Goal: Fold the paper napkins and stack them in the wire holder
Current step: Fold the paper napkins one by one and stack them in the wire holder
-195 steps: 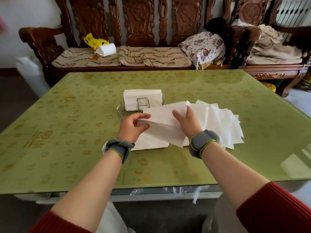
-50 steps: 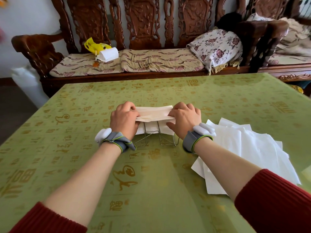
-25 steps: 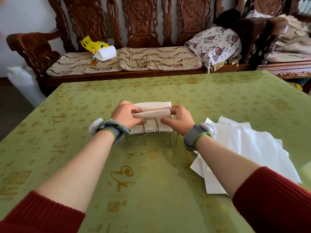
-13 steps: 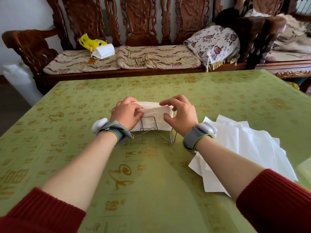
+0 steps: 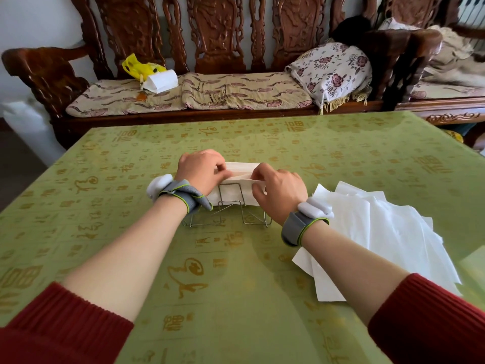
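A silver wire holder (image 5: 231, 219) stands mid-table with a stack of folded white napkins (image 5: 236, 195) upright in it. My left hand (image 5: 202, 172) grips the stack's top left end, fingers curled over the edge. My right hand (image 5: 278, 193) pinches the top right end, its fingers pulling the near layers apart so a gap shows along the top. A loose pile of unfolded white napkins (image 5: 380, 232) lies fanned on the table just right of my right wrist.
The green patterned table (image 5: 131, 232) spreads around the holder. Behind it stands a carved wooden bench (image 5: 215, 35) with cushions, a yellow bag and white packet (image 5: 157, 80), and a floral pillow (image 5: 333, 67).
A napkin held flat was folded and carried to the holder. Over the last second both hands pressed it down among the stack, and my right hand moved in along the top edge.
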A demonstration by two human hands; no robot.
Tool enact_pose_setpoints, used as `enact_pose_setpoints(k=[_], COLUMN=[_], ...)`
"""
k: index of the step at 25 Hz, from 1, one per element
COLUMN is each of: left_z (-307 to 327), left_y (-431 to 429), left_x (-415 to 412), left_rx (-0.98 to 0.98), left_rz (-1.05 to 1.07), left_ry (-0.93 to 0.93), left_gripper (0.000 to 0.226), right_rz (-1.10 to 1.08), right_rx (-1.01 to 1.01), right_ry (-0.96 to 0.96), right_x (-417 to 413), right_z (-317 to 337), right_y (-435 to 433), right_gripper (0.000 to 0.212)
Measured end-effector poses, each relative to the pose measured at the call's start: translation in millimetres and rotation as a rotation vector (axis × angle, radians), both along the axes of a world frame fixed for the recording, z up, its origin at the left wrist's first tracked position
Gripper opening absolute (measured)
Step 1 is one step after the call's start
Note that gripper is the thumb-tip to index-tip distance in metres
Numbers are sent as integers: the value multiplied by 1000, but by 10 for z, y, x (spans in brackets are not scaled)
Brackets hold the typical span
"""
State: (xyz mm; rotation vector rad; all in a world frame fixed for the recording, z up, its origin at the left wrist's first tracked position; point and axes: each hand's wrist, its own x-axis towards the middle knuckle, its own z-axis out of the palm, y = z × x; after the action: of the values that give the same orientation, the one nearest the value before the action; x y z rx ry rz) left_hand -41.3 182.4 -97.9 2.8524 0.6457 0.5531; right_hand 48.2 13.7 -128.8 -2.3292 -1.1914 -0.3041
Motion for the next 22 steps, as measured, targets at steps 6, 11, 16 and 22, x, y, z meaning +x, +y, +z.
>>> enact_pose_setpoints(k=[6, 11, 16, 22], left_z=[75, 86, 9, -109], left_y=[-198, -158, -161, -169], left_x=[172, 247, 218, 100], left_rx=[-145, -115, -60, -53], left_rz=[-138, -106, -107, -86], left_ry=[72, 185, 118, 19], left_gripper=[51, 45, 14, 14], right_rz=[-51, -64, -84, -65], right_rx=[-19, -72, -246, -200], right_ry=[-69, -84, -102, -93], right_x=[33, 54, 43, -67], right_z=[29, 54, 99, 78], right_y=[-9, 33, 113, 74], right_gripper=[18, 20, 19, 26])
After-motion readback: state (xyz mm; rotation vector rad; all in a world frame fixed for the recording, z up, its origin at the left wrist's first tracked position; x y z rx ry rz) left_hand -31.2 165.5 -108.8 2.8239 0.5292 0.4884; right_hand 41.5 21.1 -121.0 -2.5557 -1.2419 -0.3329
